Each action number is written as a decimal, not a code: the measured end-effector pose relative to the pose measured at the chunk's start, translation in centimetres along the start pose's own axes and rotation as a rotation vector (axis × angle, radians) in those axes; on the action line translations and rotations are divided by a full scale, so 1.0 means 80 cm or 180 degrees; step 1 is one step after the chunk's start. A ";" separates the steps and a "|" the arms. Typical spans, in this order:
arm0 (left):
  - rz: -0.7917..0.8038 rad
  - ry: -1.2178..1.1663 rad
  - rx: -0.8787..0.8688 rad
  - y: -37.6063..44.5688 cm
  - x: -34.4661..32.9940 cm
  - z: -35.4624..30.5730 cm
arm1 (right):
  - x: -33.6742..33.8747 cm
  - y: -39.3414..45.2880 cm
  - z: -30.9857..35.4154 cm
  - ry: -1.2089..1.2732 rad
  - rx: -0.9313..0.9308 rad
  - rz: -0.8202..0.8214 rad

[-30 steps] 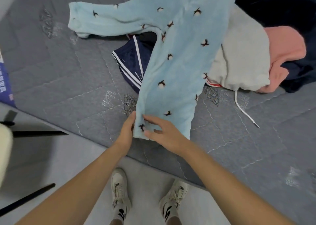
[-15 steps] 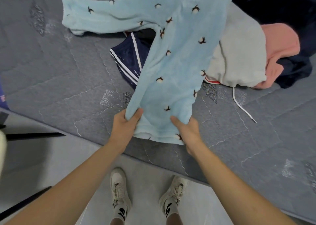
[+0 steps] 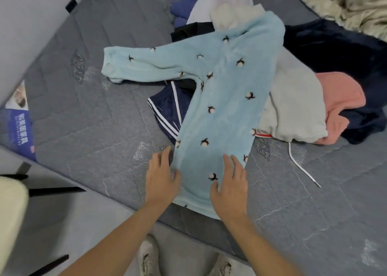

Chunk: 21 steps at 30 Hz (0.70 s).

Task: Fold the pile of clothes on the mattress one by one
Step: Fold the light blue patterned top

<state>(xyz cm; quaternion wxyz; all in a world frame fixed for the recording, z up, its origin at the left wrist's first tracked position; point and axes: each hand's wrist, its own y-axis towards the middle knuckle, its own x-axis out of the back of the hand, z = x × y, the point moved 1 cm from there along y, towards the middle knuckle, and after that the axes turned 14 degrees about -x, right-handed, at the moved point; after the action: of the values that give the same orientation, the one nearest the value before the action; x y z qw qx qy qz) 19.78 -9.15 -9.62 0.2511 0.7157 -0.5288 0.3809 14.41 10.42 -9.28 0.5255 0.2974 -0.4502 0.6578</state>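
Both hands have let go of the fluffy light-blue cotton-print top point(image 3: 222, 112): left hand point(image 3: 162, 180) and right hand point(image 3: 229, 188) now lie spread flat, smoothing its hem on the grey quilted mattress point(image 3: 94, 118) before folding.

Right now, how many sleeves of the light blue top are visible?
1. The light blue top shows one sleeve, stretched out leftward flat on the mattress. The other may be folded under or hidden.
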 end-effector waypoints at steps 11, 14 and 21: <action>-0.0951 -0.1271 0.0728 0.256 0.056 0.095 | -0.026 0.240 0.237 -0.0244 0.1230 -0.0298; -0.1347 -0.2064 0.1475 0.336 0.084 0.176 | -0.051 0.299 0.316 -0.0387 0.1333 -0.0420; -0.1963 -0.4029 0.2982 0.446 0.156 0.285 | -0.128 0.398 0.424 -0.0260 0.1270 0.0108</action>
<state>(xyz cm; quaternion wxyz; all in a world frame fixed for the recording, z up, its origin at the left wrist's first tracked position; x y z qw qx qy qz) -5.80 -44.79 -14.38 -0.3224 0.9365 -0.1381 0.0025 -16.12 -25.94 -12.88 0.4263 0.4144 -0.3369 0.7301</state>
